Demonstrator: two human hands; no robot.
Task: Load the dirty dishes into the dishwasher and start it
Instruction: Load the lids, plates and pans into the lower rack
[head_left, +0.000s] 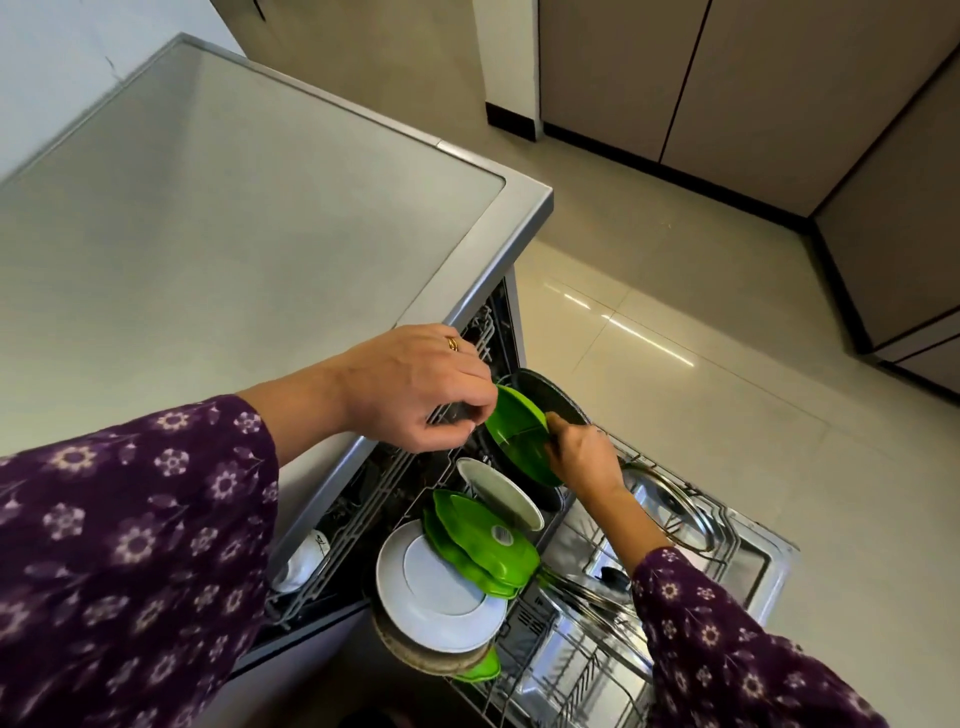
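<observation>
Got the round green plastic plate (519, 436) tilted at the far end of the wire dishwasher rack (582, 525). The left hand (415, 389) pinches its rim and the right hand (584, 460) has fingers (558, 423) clamped on the opposite edge.

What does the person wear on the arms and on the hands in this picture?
The left sleeve and right sleeve are long and loose, dark purple cloth printed with small pale flowers. The left hand bears a gold ring; no jewellery shows on the right hand.
</observation>
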